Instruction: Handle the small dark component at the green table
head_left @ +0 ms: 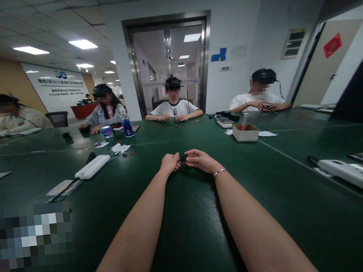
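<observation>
Out over the green table (190,221), both my arms are stretched forward and my hands meet near the middle. Between them is a small black object (183,158), too small and too covered by fingers to name its kind. My left hand (170,163) has its fingers closed on the object's left end. From the other side, my right hand (200,160) pinches the right end between thumb and fingers. A silver bracelet (220,172) circles my right wrist.
A white power strip (92,167) lies to the left, another power strip (357,178) to the right. Beyond my hands stand a small wooden box (246,132), two bottles (127,126) and scraps of paper (120,148). Several people wearing headsets sit along the far side.
</observation>
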The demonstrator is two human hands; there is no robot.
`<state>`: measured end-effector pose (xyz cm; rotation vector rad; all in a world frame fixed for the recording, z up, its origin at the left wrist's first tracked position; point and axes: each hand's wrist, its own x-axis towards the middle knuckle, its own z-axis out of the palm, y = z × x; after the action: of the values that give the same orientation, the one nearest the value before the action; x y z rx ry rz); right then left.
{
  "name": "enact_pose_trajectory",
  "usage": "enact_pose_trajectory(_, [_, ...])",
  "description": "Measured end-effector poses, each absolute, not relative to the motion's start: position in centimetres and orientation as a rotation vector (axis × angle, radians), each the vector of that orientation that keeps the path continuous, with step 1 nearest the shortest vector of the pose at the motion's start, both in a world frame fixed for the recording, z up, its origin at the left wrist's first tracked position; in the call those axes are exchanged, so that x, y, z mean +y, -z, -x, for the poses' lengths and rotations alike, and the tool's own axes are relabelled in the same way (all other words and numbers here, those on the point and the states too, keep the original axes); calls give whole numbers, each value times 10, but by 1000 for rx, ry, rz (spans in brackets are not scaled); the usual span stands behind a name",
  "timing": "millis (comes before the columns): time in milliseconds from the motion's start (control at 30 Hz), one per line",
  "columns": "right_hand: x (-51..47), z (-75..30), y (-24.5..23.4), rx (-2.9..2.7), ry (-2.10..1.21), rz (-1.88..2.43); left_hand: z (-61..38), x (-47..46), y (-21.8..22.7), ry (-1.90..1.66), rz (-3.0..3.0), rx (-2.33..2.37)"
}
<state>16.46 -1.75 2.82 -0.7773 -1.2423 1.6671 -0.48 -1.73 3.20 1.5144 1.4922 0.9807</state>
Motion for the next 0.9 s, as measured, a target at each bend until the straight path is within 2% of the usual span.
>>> enact_pose_trajectory(400, [-16,-154,-30,-1153,-1600,869,6,-15,-22,-1132,-1589,1489])
enact_pose_trajectory(633, [-16,-155,-30,-1113,-1588,896,7,-18,-24,-1227,-1484,1271])
enact_pose_trajectory(900, [-14,-156,-29,-1122,-1609,882,4,-19,-30,-1135,-1403,1307])
